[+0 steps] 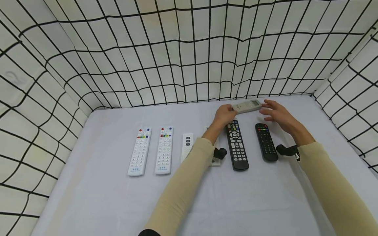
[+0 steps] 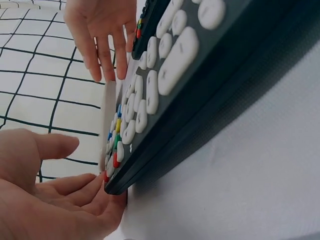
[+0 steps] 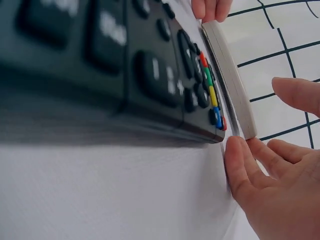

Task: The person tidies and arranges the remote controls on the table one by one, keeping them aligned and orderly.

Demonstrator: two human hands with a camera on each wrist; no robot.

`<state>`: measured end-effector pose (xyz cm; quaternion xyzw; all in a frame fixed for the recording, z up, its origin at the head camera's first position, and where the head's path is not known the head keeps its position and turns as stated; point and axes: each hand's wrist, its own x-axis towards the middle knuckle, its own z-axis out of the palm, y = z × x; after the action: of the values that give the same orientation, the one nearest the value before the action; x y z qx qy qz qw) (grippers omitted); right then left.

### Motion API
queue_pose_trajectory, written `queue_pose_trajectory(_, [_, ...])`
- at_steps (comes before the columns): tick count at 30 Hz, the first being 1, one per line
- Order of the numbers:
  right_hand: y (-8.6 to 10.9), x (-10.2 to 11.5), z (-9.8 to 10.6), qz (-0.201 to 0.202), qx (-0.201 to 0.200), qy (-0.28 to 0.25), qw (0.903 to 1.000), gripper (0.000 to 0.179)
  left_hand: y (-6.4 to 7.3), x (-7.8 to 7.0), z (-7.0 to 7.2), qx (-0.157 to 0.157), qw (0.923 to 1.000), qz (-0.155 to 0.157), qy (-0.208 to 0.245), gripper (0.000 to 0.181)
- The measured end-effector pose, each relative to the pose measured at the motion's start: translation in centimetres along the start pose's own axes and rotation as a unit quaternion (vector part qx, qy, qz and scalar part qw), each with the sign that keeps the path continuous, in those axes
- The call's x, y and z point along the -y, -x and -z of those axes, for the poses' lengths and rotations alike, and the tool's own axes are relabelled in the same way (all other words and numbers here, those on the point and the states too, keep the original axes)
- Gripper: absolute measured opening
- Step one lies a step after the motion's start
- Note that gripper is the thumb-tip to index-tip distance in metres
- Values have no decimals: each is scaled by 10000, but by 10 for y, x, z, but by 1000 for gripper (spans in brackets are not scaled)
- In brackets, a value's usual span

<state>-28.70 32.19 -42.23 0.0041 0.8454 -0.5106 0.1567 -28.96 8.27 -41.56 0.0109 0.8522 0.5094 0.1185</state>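
A pale air-conditioner remote [image 1: 246,106] with a small display lies crosswise near the back of the white table. My left hand [image 1: 225,114] is at its left end, thumb raised apart from the fingers in the left wrist view. At the opposite end is my right hand [image 1: 277,114], fingers extended, fingertips right at the remote's edge in the right wrist view. Below the left hand lies a black remote with white buttons [image 1: 237,147]. A smaller black remote [image 1: 266,142] lies just in front of the right hand.
Two white remotes [image 1: 140,152] with coloured buttons lie side by side at the left. A small white remote [image 1: 187,144] comes after them. Another pale remote [image 1: 216,162] is mostly hidden under my left forearm. A black-grid net over white walls [image 1: 200,52] encloses the table's back and sides.
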Motion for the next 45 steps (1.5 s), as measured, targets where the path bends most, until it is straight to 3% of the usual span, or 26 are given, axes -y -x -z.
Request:
queue_pose_trajectory(6, [3, 1, -2, 214, 27, -253, 9994, 82, -2, 1, -1, -546, 9971, 163, 504, 52])
queue_pose_trajectory(13, [9, 4, -7, 398, 100, -543, 9977, 84, 0, 2, -1, -916, 9907, 126, 1001, 44])
queue_pose_trajectory(17, [12, 7, -10, 481, 81, -553, 9973, 84, 0, 4, 0, -1101, 9828, 164, 1472, 38])
queue_pose_trajectory(20, [13, 10, -13, 515, 38, -525, 9973, 83, 0, 5, 2, -1142, 9725, 170, 2024, 34])
queue_pose_trajectory(23, [15, 12, -14, 548, -50, -527, 9971, 82, -1, 7, 4, -988, 9635, 152, 2486, 34])
queue_pose_trajectory(27, [18, 13, -15, 644, -202, -707, 9952, 78, 2, 6, 5, -598, 9573, 154, 2824, 37])
queue_pose_trajectory(31, [21, 15, -17, 690, -375, -1021, 9917, 74, 9, 3, 5, -180, 9577, 122, 2868, 41])
queue_pose_trajectory(37, [24, 22, -20, 772, -663, -1457, 9841, 75, 25, -5, 3, 509, 9664, -86, 2520, 56])
queue_pose_trajectory(45, [34, 27, -26, 786, -1008, -604, 9900, 79, 39, -13, 2, 1281, 9610, -456, 2410, 75])
